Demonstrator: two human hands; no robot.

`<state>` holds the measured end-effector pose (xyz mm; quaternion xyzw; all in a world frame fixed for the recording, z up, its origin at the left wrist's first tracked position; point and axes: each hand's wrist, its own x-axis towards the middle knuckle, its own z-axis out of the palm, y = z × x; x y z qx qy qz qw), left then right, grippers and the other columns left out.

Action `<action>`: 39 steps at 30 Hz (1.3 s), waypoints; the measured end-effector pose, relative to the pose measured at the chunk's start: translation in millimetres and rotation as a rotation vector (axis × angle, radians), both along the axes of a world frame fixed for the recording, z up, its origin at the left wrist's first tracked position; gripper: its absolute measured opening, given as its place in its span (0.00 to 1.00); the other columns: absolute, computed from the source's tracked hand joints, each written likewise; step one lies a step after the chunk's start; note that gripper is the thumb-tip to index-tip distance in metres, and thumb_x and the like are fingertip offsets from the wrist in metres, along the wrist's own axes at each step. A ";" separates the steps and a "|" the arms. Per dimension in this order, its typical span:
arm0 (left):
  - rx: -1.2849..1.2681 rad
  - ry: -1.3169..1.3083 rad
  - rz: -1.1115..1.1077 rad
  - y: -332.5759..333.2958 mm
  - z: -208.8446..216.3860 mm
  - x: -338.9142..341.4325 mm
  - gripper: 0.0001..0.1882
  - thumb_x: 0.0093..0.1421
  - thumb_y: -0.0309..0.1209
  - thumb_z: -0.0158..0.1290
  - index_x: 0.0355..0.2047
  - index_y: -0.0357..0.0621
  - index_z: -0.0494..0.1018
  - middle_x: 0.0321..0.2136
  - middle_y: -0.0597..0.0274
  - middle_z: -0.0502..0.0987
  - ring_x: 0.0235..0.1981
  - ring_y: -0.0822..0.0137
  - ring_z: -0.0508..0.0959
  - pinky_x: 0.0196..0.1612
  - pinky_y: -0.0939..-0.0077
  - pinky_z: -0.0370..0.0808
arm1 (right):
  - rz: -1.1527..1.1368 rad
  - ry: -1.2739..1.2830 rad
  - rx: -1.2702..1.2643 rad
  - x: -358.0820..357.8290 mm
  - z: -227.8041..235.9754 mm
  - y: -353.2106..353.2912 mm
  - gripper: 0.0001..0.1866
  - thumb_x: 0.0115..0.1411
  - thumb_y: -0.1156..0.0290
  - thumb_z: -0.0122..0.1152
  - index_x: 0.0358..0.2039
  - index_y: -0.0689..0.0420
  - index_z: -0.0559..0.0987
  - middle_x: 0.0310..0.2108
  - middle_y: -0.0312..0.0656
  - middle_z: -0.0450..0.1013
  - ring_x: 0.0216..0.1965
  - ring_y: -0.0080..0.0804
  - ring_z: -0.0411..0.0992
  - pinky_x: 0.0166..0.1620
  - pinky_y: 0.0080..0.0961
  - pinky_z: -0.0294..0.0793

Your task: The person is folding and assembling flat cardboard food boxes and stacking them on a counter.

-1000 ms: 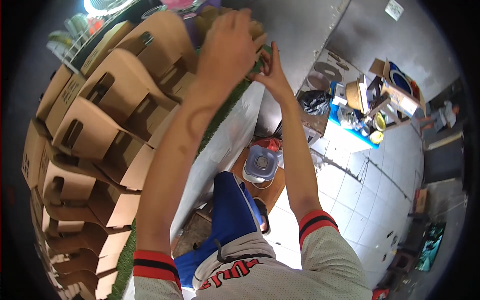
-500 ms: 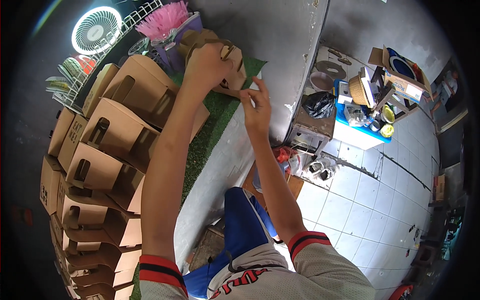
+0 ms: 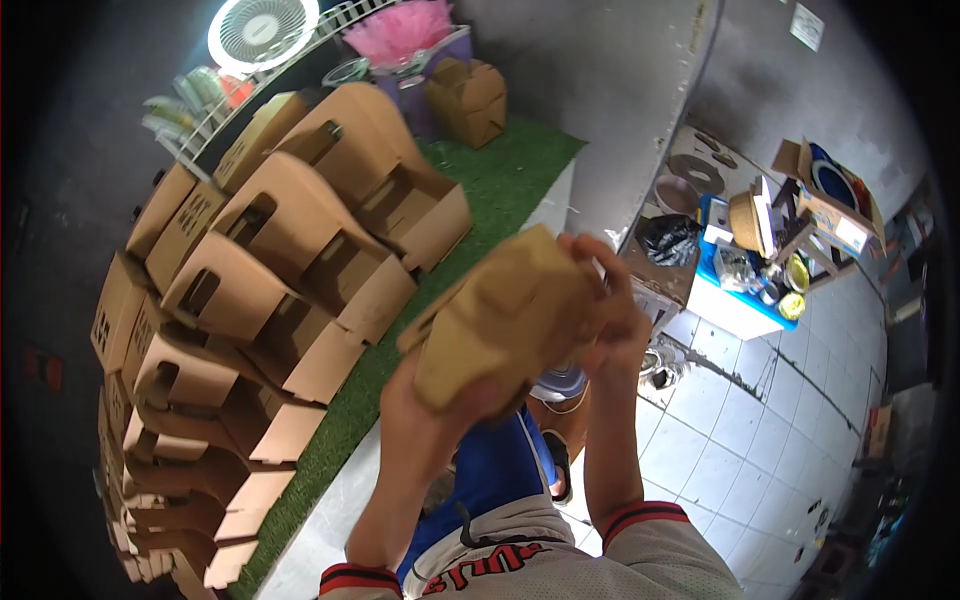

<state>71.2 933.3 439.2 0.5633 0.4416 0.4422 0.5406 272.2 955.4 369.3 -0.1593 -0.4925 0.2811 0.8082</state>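
A small brown cardboard box (image 3: 500,315) is held up in front of my body, tilted and somewhat blurred. My left hand (image 3: 435,415) grips its lower left end, with the fingers partly hidden behind it. At the upper right end my right hand (image 3: 612,310) has its fingers bent against the cardboard. To the left, several open cardboard boxes with handle slots (image 3: 225,285) stand in overlapping rows along a strip of green artificial grass (image 3: 505,190). Another folded box (image 3: 470,102) stands at the far end of the grass.
Behind the far box are a purple basket (image 3: 455,50) and pink strips (image 3: 400,30). A lit white fan (image 3: 262,30) stands by a wire rack at far left. To the right are a wooden stool (image 3: 655,275), a blue-lidded white container (image 3: 735,305) and a tiled floor (image 3: 710,400).
Both hands have come back from the far end of the grass toward my body, now with a box between them. A folded box stands beside the purple basket. The view has shifted.
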 end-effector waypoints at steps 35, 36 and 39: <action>0.611 0.716 0.358 -37.3 10.6 -150.9 0.13 0.57 0.24 0.59 0.43 0.36 0.77 0.33 0.55 0.77 0.24 0.65 0.75 0.28 0.75 0.71 | 0.216 -0.145 -0.604 -200.7 -7.9 -30.9 0.39 0.53 0.68 0.73 0.61 0.58 0.63 0.65 0.56 0.55 0.69 0.40 0.53 0.68 0.34 0.52; 0.537 0.676 0.314 -37.5 13.3 -149.9 0.13 0.57 0.24 0.59 0.44 0.37 0.77 0.33 0.56 0.77 0.23 0.66 0.74 0.27 0.75 0.71 | 0.211 -0.164 -0.594 -199.9 -7.5 -30.9 0.39 0.53 0.67 0.73 0.62 0.59 0.63 0.65 0.57 0.54 0.68 0.39 0.53 0.68 0.34 0.52; 0.522 0.679 0.192 -32.1 21.7 -153.8 0.14 0.58 0.25 0.59 0.45 0.40 0.78 0.32 0.56 0.76 0.22 0.69 0.72 0.24 0.75 0.68 | 0.280 -0.097 -0.630 -199.6 -7.9 -30.7 0.39 0.53 0.66 0.73 0.62 0.59 0.63 0.66 0.58 0.54 0.68 0.41 0.54 0.67 0.34 0.52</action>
